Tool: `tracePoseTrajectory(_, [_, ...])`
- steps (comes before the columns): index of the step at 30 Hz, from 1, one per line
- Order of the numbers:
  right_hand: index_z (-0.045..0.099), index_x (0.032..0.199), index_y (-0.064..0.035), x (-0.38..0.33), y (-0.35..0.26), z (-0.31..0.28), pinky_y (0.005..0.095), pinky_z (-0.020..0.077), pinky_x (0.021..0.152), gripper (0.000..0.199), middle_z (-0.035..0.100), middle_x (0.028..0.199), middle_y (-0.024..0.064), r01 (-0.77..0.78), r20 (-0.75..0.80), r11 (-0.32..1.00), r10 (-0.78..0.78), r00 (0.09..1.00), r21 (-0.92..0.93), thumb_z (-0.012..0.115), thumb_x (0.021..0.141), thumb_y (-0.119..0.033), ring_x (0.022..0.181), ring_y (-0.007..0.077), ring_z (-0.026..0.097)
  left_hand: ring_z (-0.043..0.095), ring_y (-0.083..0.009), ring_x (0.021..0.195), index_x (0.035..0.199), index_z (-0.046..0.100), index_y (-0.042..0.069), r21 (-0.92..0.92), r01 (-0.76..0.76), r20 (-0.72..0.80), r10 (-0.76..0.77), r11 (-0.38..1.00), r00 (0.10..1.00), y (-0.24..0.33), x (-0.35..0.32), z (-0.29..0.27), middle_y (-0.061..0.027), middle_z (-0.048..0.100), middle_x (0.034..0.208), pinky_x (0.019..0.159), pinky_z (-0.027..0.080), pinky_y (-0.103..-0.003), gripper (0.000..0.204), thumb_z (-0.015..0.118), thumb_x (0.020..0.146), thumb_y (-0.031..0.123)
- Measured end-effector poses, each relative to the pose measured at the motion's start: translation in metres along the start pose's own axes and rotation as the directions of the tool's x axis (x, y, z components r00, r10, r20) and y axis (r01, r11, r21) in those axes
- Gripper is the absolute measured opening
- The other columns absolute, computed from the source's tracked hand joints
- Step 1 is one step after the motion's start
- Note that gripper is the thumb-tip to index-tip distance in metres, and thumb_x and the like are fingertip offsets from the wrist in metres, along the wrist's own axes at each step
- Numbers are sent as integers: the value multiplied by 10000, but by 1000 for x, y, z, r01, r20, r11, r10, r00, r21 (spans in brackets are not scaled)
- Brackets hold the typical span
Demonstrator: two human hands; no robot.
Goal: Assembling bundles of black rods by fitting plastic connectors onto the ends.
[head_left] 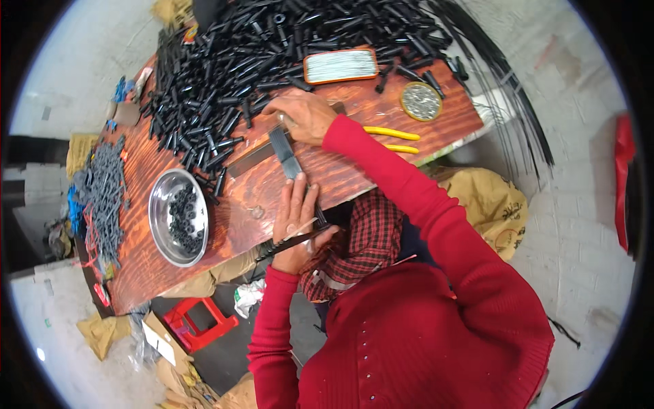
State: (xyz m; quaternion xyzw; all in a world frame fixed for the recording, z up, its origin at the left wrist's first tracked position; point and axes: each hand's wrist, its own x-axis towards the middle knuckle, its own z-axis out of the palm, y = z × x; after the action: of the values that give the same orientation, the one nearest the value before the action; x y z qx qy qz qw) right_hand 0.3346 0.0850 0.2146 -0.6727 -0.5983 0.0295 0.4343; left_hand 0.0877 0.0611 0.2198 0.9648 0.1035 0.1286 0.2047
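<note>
Key relation: the flat grey metal bar [285,153] lies between the two hands, its long axis running from the left hand up toward the right hand; each hand sits at one end, neither clearly nearer.
Left hand [296,225]: at the near edge of the table [422,109], fingers flat on the bar's lower end, thumb and palm closed around a bundle of thin black rods [289,243] that juts out past the table edge.
Right hand [303,116]: curled over the bar's far end, pressing down; whether it grips anything underneath is hidden.
Bar: smooth, dull steel, straight-edged, flat on the wood.
Table: reddish varnished boards with strong grain.
Black tube pieces [225,61]: short, matte, plastic-looking, heaped over the far half just beyond the right hand.
Steel bowl [163,204]: shiny, round, holding small black rings, toward the left edge.
Yellow-handled pliers [395,138]: by the right edge, beside the right forearm.
</note>
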Motion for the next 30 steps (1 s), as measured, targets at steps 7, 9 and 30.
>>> tracePoseTrajectory(7, [687, 1111, -80, -22, -7, -83, 428, 504, 911, 241, 709, 1040, 131, -81, 14, 994, 82, 997, -69, 573, 911, -152, 1042, 328, 647, 302, -484, 1433, 1458, 431, 49, -1, -45, -59, 45, 999, 997, -7, -7, -2, -210, 315, 1587, 1142, 318, -539, 825, 750, 799, 429])
tracePoseTrajectory(9, [698, 1093, -85, -16, 13, -101, 429, 521, 873, 233, 713, 1031, 144, -131, -26, 976, 129, 991, -173, 581, 903, -152, 984, 330, 674, 298, -480, 1436, 1456, 434, 50, -8, -38, -66, 37, 999, 997, -5, -8, -3, -209, 315, 1587, 1143, 318, -538, 817, 753, 798, 414])
tracePoseTrajectory(30, [772, 1009, -181, 42, 77, -103, 428, 543, 827, 230, 748, 985, 85, -289, 114, 851, 371, 921, -438, 671, 855, -320, 928, 298, 702, 341, -445, 1409, 1419, 469, 76, 21, -16, -93, 18, 1000, 996, -2, -9, -2, -177, 345, 1571, 1112, 373, -532, 833, 825, 724, 366])
